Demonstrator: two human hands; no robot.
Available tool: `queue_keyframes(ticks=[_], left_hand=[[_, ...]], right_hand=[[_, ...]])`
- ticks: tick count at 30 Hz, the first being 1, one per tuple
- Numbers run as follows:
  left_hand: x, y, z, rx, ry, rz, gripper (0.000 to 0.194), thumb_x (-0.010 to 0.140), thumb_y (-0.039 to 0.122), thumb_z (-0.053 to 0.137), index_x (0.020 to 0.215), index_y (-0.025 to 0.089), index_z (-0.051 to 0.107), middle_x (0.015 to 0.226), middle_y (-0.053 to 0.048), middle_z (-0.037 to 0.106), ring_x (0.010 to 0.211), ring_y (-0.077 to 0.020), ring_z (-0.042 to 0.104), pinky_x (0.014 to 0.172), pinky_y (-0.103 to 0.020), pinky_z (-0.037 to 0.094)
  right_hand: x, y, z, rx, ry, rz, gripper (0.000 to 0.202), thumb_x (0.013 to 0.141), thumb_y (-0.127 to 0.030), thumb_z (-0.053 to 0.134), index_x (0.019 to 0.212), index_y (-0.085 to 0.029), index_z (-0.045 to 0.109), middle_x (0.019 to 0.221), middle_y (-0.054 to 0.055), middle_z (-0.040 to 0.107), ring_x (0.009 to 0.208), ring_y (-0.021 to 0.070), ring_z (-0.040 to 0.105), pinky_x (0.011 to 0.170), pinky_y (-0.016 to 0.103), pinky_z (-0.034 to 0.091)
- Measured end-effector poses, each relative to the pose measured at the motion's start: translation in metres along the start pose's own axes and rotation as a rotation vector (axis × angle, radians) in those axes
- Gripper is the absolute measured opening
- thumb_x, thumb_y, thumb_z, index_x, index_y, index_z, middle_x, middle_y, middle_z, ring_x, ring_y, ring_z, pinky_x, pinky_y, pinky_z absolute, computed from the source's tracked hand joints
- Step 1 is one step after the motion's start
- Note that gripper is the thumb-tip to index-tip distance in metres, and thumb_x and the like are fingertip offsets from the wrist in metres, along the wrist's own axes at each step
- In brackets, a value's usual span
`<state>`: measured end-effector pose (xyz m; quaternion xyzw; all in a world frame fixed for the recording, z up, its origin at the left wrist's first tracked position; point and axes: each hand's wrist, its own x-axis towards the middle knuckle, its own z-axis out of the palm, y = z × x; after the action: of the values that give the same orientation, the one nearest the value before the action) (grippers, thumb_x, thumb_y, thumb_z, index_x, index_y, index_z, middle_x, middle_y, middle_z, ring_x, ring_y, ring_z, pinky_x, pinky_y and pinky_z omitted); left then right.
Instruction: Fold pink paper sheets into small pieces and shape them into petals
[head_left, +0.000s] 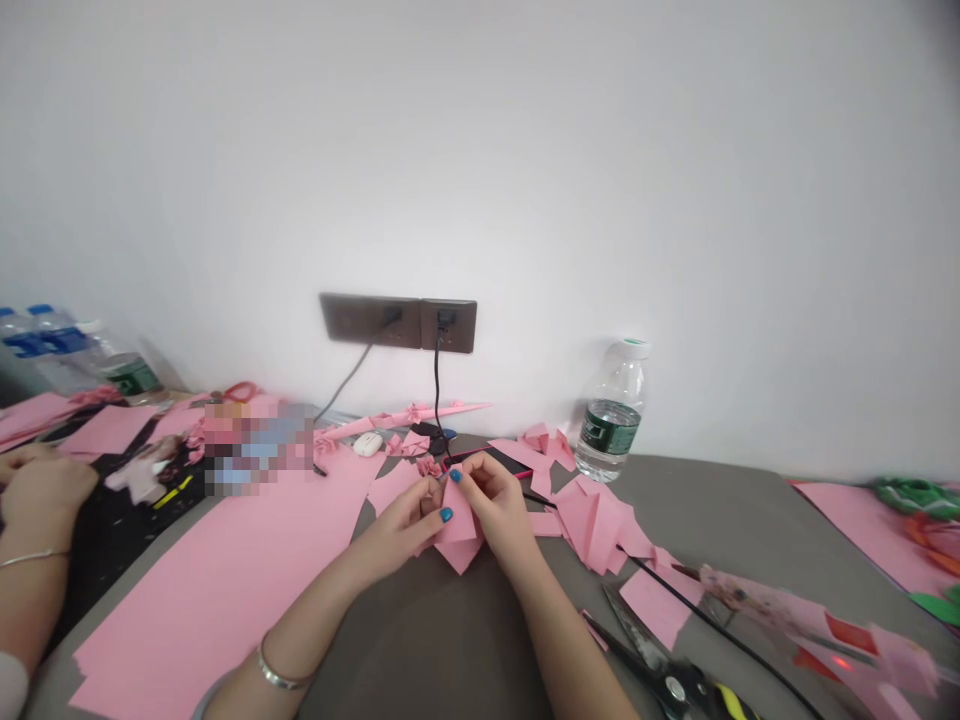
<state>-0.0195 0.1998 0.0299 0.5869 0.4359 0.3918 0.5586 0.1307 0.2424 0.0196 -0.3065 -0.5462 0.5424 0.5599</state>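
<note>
Between my two hands is a folded piece of pink paper (459, 535), held a little above the grey table (420, 640). My left hand (411, 520) pinches its left side, thumb on top. At the upper edge, the fingers and thumb of my right hand (491, 500) close on the same paper. My fingers partly hide how it is folded. Just behind my hands lies a phone with a red edge (514, 460). More folded pink paper (598, 525) rests to the right of my right hand.
Large pink sheets (247, 570) cover the left. Black scissors (660, 670) and a pink glue gun (817, 625), its light red, lie at right with a black cable. A water bottle (611, 420) stands by the wall. Another person's hand (49, 485) is at far left.
</note>
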Motion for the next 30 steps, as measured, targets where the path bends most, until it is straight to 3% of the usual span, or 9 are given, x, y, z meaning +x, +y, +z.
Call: queue_keyframes(ticks=[2, 4, 6, 10, 14, 19, 22, 26, 30], left_hand=[[0.000, 0.001, 0.001, -0.005, 0.014, -0.009, 0.034, 0.087, 0.052, 0.056, 0.078, 0.022, 0.042, 0.063, 0.007, 0.039, 0.052, -0.0088, 0.039, 0.048, -0.021, 0.030], [0.000, 0.001, 0.002, -0.034, -0.011, 0.015, 0.032, 0.086, 0.053, 0.056, 0.092, 0.022, 0.050, 0.070, 0.003, 0.051, 0.058, -0.0115, 0.048, 0.051, -0.022, 0.036], [0.000, 0.001, 0.004, -0.055, -0.054, 0.064, 0.041, 0.086, 0.052, 0.058, 0.114, 0.023, 0.051, 0.089, -0.005, 0.062, 0.072, -0.0160, 0.058, 0.059, -0.025, 0.043], [-0.002, 0.001, 0.005, 0.012, -0.045, 0.091, 0.053, 0.088, 0.044, 0.059, 0.135, 0.025, 0.045, 0.118, -0.010, 0.062, 0.090, -0.0205, 0.062, 0.080, -0.033, 0.050], [-0.001, 0.001, 0.003, 0.063, 0.077, 0.090, 0.044, 0.090, 0.042, 0.055, 0.129, 0.023, 0.055, 0.116, -0.008, 0.065, 0.098, -0.0235, 0.062, 0.086, -0.036, 0.051], [0.004, -0.008, -0.002, 0.042, 0.244, 0.060, 0.042, 0.090, 0.050, 0.051, 0.119, 0.023, 0.064, 0.109, -0.008, 0.069, 0.106, -0.0271, 0.061, 0.082, -0.035, 0.053], [0.005, -0.013, -0.002, -0.087, 0.205, -0.001, 0.048, 0.089, 0.054, 0.049, 0.123, 0.022, 0.061, 0.108, -0.009, 0.068, 0.095, -0.0251, 0.065, 0.075, -0.034, 0.055], [0.003, -0.007, 0.003, -0.239, 0.151, -0.084, 0.056, 0.086, 0.056, 0.054, 0.128, 0.020, 0.055, 0.091, -0.007, 0.067, 0.067, -0.0176, 0.063, 0.057, -0.029, 0.053], [0.004, 0.002, 0.004, -0.092, 0.170, -0.030, 0.047, 0.084, 0.051, 0.059, 0.119, 0.019, 0.062, 0.097, -0.008, 0.066, 0.077, -0.0199, 0.063, 0.060, -0.028, 0.054]], right_hand=[[0.000, 0.000, 0.000, -0.006, -0.009, 0.007, 0.030, 0.078, -0.046, 0.068, 0.070, -0.020, 0.057, 0.072, 0.002, 0.061, 0.069, 0.0170, 0.056, 0.065, 0.028, 0.044], [-0.001, -0.001, 0.000, 0.005, 0.009, 0.011, 0.030, 0.078, -0.048, 0.067, 0.069, -0.020, 0.057, 0.082, 0.005, 0.066, 0.078, 0.0198, 0.059, 0.071, 0.030, 0.046], [-0.001, -0.002, 0.000, 0.002, 0.023, 0.011, 0.032, 0.079, -0.047, 0.066, 0.066, -0.020, 0.057, 0.091, 0.006, 0.067, 0.085, 0.0216, 0.061, 0.076, 0.031, 0.047], [-0.002, -0.004, 0.000, -0.041, 0.013, 0.004, 0.034, 0.082, -0.047, 0.063, 0.063, -0.019, 0.057, 0.100, 0.008, 0.066, 0.091, 0.0227, 0.061, 0.080, 0.032, 0.046], [-0.002, -0.002, -0.002, -0.049, -0.021, -0.003, 0.036, 0.085, -0.049, 0.059, 0.064, -0.020, 0.058, 0.103, 0.008, 0.065, 0.095, 0.0232, 0.061, 0.081, 0.033, 0.046], [0.000, 0.002, -0.002, -0.048, -0.089, -0.004, 0.025, 0.078, -0.045, 0.068, 0.073, -0.021, 0.062, 0.110, 0.008, 0.064, 0.101, 0.0245, 0.060, 0.084, 0.033, 0.047], [0.000, 0.004, -0.002, -0.071, -0.095, -0.011, 0.022, 0.078, -0.041, 0.069, 0.073, -0.020, 0.062, 0.105, 0.008, 0.064, 0.102, 0.0245, 0.059, 0.086, 0.033, 0.045], [-0.001, 0.004, -0.002, -0.025, -0.085, 0.012, 0.023, 0.081, -0.042, 0.065, 0.074, -0.020, 0.059, 0.084, 0.002, 0.062, 0.077, 0.0178, 0.057, 0.070, 0.027, 0.045], [-0.001, 0.001, 0.000, -0.009, -0.069, 0.049, 0.027, 0.082, -0.045, 0.063, 0.074, -0.020, 0.055, 0.070, -0.002, 0.053, 0.063, 0.0138, 0.048, 0.060, 0.025, 0.040]])
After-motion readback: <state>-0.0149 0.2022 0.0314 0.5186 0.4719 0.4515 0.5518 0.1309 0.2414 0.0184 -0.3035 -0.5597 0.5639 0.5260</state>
